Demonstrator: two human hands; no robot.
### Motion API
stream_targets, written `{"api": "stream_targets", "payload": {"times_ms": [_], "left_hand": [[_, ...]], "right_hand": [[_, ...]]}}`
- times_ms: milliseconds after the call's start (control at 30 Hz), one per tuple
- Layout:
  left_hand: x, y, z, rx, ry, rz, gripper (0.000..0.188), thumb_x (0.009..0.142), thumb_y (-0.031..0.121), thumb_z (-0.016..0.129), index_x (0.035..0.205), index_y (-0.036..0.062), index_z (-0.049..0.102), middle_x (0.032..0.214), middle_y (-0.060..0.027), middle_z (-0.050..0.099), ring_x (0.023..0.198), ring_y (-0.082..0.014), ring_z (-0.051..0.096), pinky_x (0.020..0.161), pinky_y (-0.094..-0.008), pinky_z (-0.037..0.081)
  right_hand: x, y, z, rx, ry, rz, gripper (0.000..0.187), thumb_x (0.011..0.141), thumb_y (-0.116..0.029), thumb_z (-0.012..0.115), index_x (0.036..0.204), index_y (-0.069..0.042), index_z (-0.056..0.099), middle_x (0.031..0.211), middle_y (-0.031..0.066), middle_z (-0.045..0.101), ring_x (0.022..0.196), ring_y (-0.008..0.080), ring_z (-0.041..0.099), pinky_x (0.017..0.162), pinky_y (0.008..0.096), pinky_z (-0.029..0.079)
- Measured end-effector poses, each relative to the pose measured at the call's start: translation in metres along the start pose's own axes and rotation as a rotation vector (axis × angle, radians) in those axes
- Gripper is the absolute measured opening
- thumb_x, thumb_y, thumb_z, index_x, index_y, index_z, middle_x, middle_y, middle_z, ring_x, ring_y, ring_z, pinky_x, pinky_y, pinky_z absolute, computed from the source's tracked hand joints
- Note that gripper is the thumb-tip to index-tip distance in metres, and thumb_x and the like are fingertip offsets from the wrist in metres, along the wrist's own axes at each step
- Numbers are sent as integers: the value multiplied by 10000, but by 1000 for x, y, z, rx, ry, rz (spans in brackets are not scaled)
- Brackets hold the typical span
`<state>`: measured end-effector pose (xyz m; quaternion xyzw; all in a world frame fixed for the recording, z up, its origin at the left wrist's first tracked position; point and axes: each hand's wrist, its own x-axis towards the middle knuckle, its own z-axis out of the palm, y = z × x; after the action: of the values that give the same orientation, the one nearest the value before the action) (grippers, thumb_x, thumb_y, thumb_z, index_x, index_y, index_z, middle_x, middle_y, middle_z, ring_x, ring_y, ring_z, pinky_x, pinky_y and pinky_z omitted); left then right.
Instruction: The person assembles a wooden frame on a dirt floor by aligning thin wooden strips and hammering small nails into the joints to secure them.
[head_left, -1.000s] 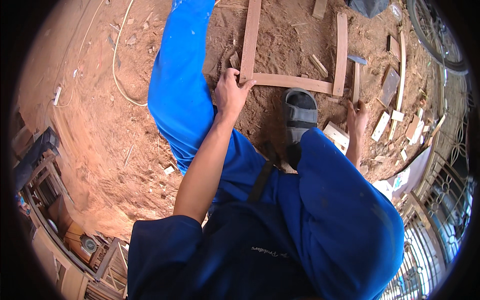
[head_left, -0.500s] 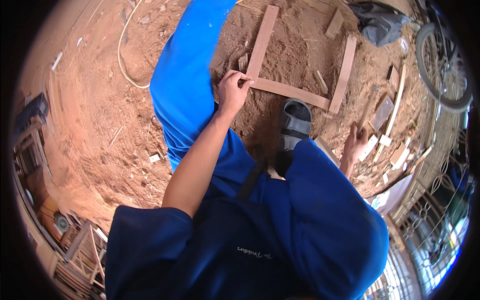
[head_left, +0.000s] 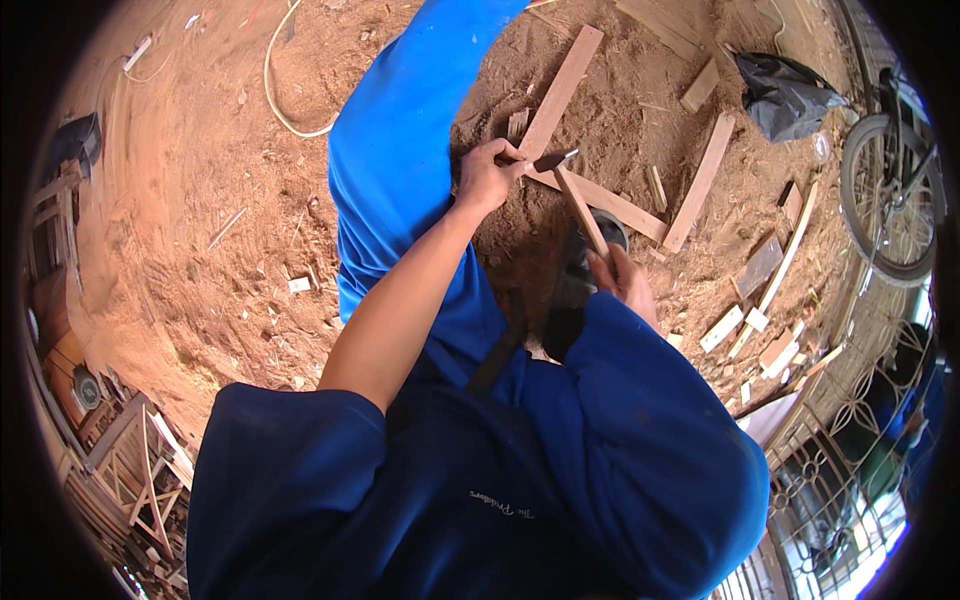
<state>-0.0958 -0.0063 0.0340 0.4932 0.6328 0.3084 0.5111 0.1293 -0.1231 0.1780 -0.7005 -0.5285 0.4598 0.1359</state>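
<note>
My right hand (head_left: 626,280) is closed round the wooden handle of a hammer (head_left: 581,208). The hammer's head is just right of my left hand (head_left: 487,180), over a corner where two wooden slats meet. Thumb and fingers of my left hand are pinched together at that corner; anything between them is too small to make out. One slat (head_left: 563,90) runs away from me, and a crosspiece (head_left: 625,211) goes right from its near end, partly behind the hammer. At the crosspiece's other end lies a third slat (head_left: 702,180). My sandalled foot (head_left: 580,265) is beside the crosspiece.
Sawdust-covered ground (head_left: 250,200) lies all around. Wood offcuts (head_left: 757,268) are scattered on the right. Further off are a black plastic bag (head_left: 785,95) and a bicycle wheel (head_left: 890,200). A pale cable (head_left: 272,95) curves at the upper left.
My right hand has swung in from the right with the hammer, bringing its head over to the corner. My left hand stays pinched at the corner. The view has shifted slightly.
</note>
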Motion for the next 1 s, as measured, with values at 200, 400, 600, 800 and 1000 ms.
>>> {"api": "stream_targets", "payload": {"times_ms": [200,400,600,800,1000], "left_hand": [[-1,8,-1,101,-6,-54,186,811,120,859,870,18,715,737,-68,667,709,-148,601,690,-342,484],[0,9,-2,158,-26,9,200,815,133,849,894,32,695,797,-40,710,741,-122,635,714,-317,506],[3,-3,-2,77,-9,-26,205,789,135,868,858,20,713,815,-122,707,769,-210,665,734,-366,515],[0,3,-4,257,-24,104,227,806,177,858,912,37,714,856,-103,733,770,-162,687,722,-341,536],[-13,6,6,272,129,139,217,753,115,868,834,28,686,843,-156,687,783,-279,673,718,-411,526]], "right_hand": [[14,-2,23,-69,78,-121,237,1030,-236,614,999,-6,568,775,279,629,786,508,625,657,554,461],[17,2,30,-48,170,-214,229,1024,-249,627,1052,-25,589,766,245,637,758,484,627,673,526,483],[24,26,44,-125,154,-216,238,1009,-243,654,1120,-36,614,754,220,644,752,466,640,678,504,494],[19,15,39,-48,171,-165,289,997,-283,663,1126,-32,603,845,254,685,824,487,664,717,526,523],[20,30,44,-35,193,-72,286,992,-270,668,1119,-18,618,873,275,698,862,500,672,738,528,534]]}}
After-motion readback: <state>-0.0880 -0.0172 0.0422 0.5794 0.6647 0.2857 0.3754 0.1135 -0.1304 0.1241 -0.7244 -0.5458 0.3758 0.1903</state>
